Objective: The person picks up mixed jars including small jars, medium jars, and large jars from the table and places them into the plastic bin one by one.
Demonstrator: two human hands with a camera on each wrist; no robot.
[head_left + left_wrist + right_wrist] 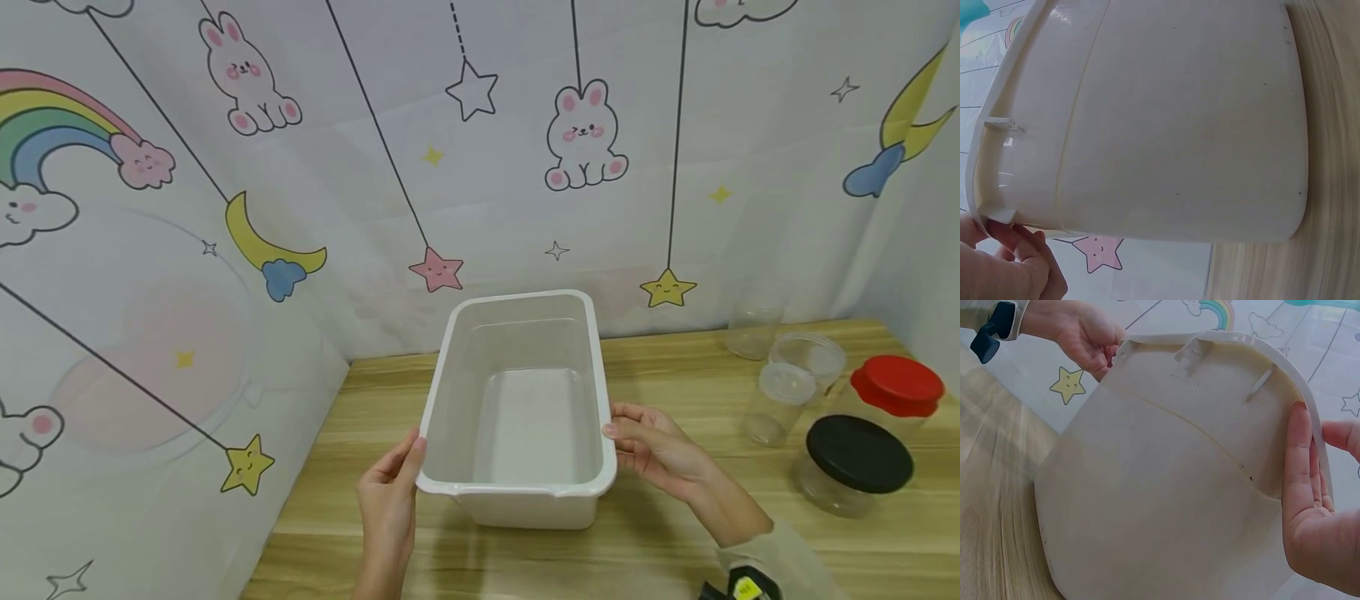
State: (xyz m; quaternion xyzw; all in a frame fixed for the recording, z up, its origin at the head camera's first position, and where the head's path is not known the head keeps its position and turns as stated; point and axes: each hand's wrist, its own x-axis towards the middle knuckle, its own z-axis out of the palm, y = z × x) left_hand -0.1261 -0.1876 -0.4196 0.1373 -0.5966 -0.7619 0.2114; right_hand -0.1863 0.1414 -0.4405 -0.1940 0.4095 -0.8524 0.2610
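A white rectangular plastic bin [525, 507] stands in the middle of the table in the head view, its open top facing up and nothing inside it. My left hand [390, 492] pinches the rim at its near left corner, thumb on top and fingers beneath. On the right side, my right hand [663, 454] grips the rim with the thumb over the edge and the fingers against the outer wall. The right wrist view shows those fingers [1298, 456] under the lip. In the left wrist view the outer wall [1179, 125] of the bin fills most of the picture.
Several clear containers stand at the right of the wooden table [382, 400]: a jar with a black lid [858, 454], one with a red lid [897, 385], a small clear-lidded cup [783, 396] and others behind. A patterned curtain [495, 200] hangs behind and to the left.
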